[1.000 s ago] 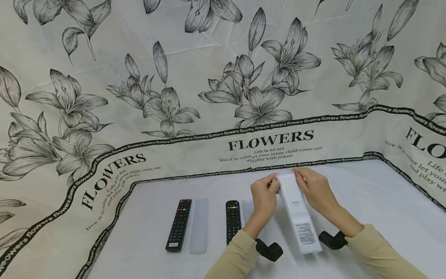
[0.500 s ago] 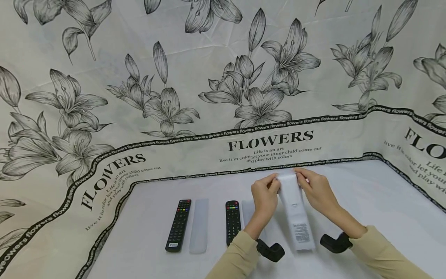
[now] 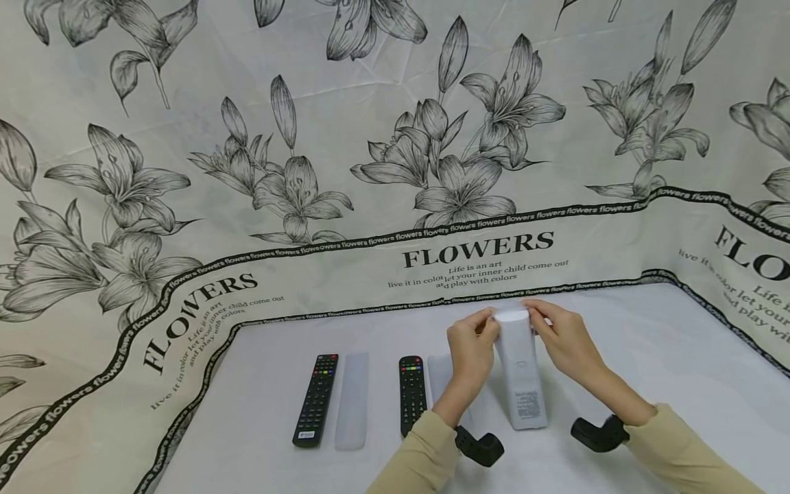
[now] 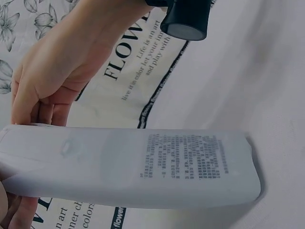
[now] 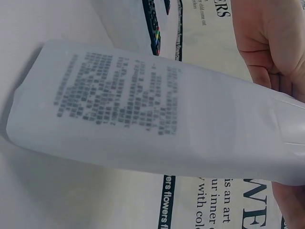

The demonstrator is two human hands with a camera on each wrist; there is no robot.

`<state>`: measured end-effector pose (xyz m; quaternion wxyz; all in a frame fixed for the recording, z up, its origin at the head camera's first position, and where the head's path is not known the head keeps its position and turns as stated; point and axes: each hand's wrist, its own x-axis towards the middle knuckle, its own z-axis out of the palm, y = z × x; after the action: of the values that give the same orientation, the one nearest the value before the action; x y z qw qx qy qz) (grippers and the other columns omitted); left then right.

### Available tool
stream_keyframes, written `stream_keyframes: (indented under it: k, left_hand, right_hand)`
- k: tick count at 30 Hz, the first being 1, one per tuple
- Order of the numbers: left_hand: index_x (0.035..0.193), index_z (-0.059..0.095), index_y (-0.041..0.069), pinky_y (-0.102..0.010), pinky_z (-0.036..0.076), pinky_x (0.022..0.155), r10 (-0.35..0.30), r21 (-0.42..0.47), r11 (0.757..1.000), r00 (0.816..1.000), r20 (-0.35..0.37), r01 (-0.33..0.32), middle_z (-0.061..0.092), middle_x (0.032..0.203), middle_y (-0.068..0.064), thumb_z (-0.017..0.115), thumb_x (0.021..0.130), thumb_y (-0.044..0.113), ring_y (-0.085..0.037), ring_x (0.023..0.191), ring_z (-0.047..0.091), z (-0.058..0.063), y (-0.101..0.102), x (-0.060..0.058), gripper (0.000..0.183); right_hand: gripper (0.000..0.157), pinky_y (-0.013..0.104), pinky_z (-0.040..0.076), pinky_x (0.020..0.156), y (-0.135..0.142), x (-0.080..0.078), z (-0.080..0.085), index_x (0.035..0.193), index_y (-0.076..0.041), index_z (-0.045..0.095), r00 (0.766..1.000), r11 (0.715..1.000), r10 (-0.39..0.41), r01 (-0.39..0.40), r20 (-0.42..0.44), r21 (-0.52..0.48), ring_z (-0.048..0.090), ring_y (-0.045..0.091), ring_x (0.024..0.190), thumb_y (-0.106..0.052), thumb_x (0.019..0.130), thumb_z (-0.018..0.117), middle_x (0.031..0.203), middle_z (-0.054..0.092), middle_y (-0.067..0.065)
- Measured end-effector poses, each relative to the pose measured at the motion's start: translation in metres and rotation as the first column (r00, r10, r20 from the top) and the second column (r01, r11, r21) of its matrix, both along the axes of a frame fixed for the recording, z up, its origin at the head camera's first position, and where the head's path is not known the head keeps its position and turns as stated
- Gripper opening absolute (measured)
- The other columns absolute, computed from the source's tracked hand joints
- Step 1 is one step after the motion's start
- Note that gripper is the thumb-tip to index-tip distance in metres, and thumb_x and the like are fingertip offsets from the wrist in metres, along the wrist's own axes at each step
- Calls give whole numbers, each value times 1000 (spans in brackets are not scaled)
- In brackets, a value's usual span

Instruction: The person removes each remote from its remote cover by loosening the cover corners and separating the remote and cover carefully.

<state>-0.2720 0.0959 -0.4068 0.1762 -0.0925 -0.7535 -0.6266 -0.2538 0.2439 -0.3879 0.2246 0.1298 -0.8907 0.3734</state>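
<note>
Both hands hold a white remote control (image 3: 521,370) by its far end, back side up, with a smooth translucent sleeve around it. My left hand (image 3: 470,350) pinches the left edge of that end with thumb and fingers; my right hand (image 3: 564,343) pinches the right edge. In the left wrist view, small printed text shows through the sleeve on the back of the remote control (image 4: 114,157). The right wrist view shows the same text on the remote control (image 5: 209,119). Some fingertips are hidden behind it.
On the white table (image 3: 247,412) lie a black remote control (image 3: 316,401), a translucent sleeve (image 3: 352,401), a second black remote control (image 3: 412,391) and another sleeve (image 3: 439,374), partly hidden by the left arm. A flower-printed cloth (image 3: 345,274) stands behind.
The near end of the sleeved white remote control has swung left and drawn a little farther from me. Both hands keep their hold at its far end and have shifted only slightly.
</note>
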Motion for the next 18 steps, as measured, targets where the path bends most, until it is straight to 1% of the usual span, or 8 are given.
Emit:
stream_keyframes:
  k: [2, 4, 6, 9, 12, 14, 18]
  left_hand:
    - [101, 74, 4, -10, 50, 58, -12, -14, 1000, 1000, 0, 12, 75, 91, -8, 58, 85, 0, 2, 68, 63, 0, 0, 1, 23]
    - [101, 74, 4, -10, 50, 58, -26, -27, 999, 1000, 2, 26, 75, 91, -8, 58, 85, 0, 2, 68, 63, 1, 0, 2, 23]
    - [101, 75, 4, -10, 50, 59, -44, -39, 998, 999, 1, 44, 75, 90, -7, 59, 84, 0, 2, 68, 63, 2, -1, 3, 24]
    - [102, 75, 5, -10, 50, 60, -71, -57, 996, 997, 4, 71, 75, 91, -7, 59, 84, 0, 2, 70, 63, 4, -1, 5, 25]
    - [104, 74, 5, -9, 50, 60, -86, -75, 994, 996, -12, 85, 75, 93, -7, 58, 84, 0, 0, 71, 64, 5, -2, 7, 26]
    - [106, 73, 5, -9, 50, 60, -90, -91, 992, 996, -26, 88, 75, 94, -7, 57, 85, 1, 0, 72, 64, 5, -3, 9, 27]
    - [107, 73, 6, -9, 51, 61, -112, -100, 989, 993, -46, 107, 75, 96, -7, 56, 86, 2, 0, 73, 64, 4, -3, 14, 27]
  right_hand:
    - [33, 20, 47, 55, 2, 2, 1, 122, 10, 57, 1000, 1000, 10, -10, 9, -3, 65, 15, 71, -12, 102, 44, 103, 68, 27]
    - [33, 20, 50, 59, 4, 4, 2, 123, 10, 57, 1000, 1000, 15, -15, 15, -4, 69, 20, 75, -12, 102, 44, 104, 68, 26]
    - [33, 19, 52, 62, 6, 6, 3, 123, 10, 58, 1000, 1000, 20, -20, 19, -5, 69, 21, 78, -12, 102, 44, 105, 68, 26]
    - [32, 20, 53, 63, 10, 10, 4, 122, 9, 58, 999, 999, 34, -34, 23, -14, 67, 8, 77, -11, 101, 45, 103, 69, 24]
    - [29, 20, 54, 63, 13, 13, 4, 120, 8, 60, 998, 998, 56, -56, 18, -23, 60, -6, 78, -9, 101, 45, 101, 70, 22]
    - [28, 21, 55, 64, 13, 15, 5, 119, 7, 60, 998, 997, 68, -68, 15, -31, 57, -10, 78, -8, 100, 46, 100, 70, 20]
    - [27, 19, 54, 64, 14, 18, 4, 118, 7, 61, 998, 997, 66, -66, 7, -37, 56, -11, 78, -7, 100, 47, 100, 70, 20]
